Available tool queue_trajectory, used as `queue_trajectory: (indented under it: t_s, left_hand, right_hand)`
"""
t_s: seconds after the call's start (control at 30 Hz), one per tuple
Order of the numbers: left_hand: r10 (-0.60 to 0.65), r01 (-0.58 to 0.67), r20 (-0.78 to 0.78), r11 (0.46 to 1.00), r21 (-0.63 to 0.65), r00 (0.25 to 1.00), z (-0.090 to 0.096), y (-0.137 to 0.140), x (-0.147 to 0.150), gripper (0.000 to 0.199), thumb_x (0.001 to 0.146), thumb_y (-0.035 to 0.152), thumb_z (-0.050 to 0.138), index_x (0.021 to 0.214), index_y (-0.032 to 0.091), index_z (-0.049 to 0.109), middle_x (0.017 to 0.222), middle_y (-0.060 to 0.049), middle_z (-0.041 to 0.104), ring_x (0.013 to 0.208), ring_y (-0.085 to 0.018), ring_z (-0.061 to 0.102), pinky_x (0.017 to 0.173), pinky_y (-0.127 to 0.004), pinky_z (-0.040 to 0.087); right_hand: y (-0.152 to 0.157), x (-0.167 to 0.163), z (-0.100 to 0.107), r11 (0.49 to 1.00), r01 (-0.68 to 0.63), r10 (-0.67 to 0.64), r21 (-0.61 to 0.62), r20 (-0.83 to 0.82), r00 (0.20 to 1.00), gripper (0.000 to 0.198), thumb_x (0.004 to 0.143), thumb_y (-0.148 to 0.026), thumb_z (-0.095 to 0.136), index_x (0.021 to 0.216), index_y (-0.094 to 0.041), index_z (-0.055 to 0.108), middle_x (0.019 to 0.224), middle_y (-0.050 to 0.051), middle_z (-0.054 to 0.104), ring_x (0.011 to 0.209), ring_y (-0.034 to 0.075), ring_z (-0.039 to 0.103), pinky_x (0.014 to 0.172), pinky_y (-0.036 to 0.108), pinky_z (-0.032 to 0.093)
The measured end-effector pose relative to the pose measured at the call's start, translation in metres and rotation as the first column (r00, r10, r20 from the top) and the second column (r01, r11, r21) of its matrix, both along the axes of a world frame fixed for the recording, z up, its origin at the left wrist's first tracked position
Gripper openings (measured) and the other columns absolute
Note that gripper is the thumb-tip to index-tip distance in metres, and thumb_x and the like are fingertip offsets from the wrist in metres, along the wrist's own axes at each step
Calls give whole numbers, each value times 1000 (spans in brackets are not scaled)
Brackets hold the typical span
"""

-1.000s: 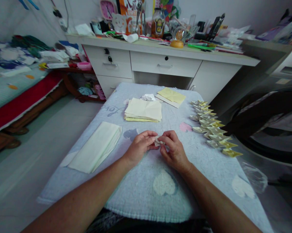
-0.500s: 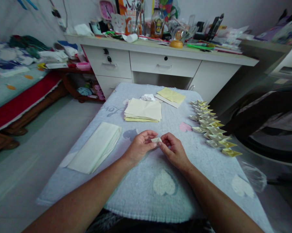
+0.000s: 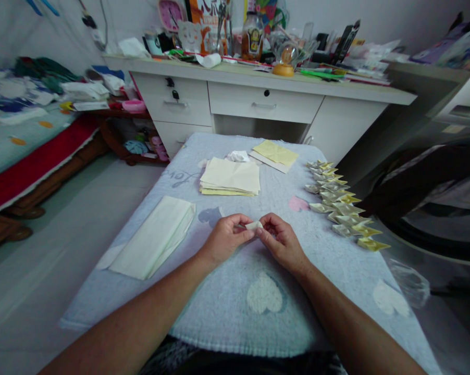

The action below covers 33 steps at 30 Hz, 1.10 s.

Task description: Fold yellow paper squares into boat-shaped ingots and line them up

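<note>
Between my two hands is a small folded piece of paper (image 3: 253, 225), pale and partly covered by my fingers. My left hand (image 3: 229, 237) pinches its left side, thumb in front and fingers behind. On the other side, my right hand (image 3: 280, 240) grips the right end with curled fingers and thumb. Both hands are just above the cloth-covered table. Beyond them lies a stack of cream and yellow paper sheets (image 3: 230, 177). To the right stand several folded paper boats (image 3: 338, 200) in a slanting row.
A folded pale sheet (image 3: 152, 237) lies at left on the blue tablecloth (image 3: 219, 307). Farther back are a crumpled white paper (image 3: 237, 156) and yellow sheets (image 3: 276, 152). A cluttered white desk (image 3: 266, 86) stands behind, with a washing machine (image 3: 465, 114) at right.
My left fingers have shifted slightly and closed lower around the paper. The small folded piece has tilted a little in my hands. Everything else on the table stays put.
</note>
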<state>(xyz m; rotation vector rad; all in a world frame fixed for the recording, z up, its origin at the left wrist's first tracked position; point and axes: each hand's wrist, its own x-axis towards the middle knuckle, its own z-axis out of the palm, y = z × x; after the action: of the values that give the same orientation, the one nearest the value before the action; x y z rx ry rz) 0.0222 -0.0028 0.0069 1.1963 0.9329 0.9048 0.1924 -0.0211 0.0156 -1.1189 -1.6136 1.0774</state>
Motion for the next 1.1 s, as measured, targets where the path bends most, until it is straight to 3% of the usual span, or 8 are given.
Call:
queue_trajectory:
  t_s: [0.13,0.37,0.77,0.93,1.1]
  left_hand:
    - [-51,52,-8,998,42,999,-3,0,1,24,74,31,75,85,13,64,74,1,63,65,-9,58,61,-20,43]
    - [11,-11,-3,1000,14,1000,-2,0,3,29,68,28,78,80,15,55,65,4,59,58,-7,55,56,-18,40]
    - [-25,25,-7,999,34,1000,-2,0,1,24,70,23,74,77,16,53,68,3,61,62,-9,59,59,-19,44]
    - [-49,51,-54,998,39,997,-1,-2,2,22,72,23,73,79,16,53,69,3,60,62,-9,59,60,-20,43]
    - [-73,87,-111,988,125,991,2,0,0,18,76,28,69,82,15,58,73,3,57,64,-8,54,61,-20,41]
  right_hand:
    - [-1,-1,3,1000,5,-5,-11,8,1000,23,87,-41,60,81,-19,55,66,-3,49,61,11,45,57,23,38]
    - [-1,-1,0,1000,13,-13,-2,59,998,23,88,-40,57,79,-19,55,64,-3,51,59,11,45,56,23,37]
    - [-1,-2,-1,993,-40,27,-115,-114,993,26,85,-43,62,77,-19,55,65,-3,53,59,11,47,56,23,37]
    - [0,-2,0,991,-49,37,-124,-98,995,25,87,-41,60,76,-19,55,65,-3,53,59,11,47,57,24,38]
    - [3,3,0,987,-60,46,-148,-99,994,25,86,-40,60,75,-18,57,63,-4,51,57,10,45,56,23,36]
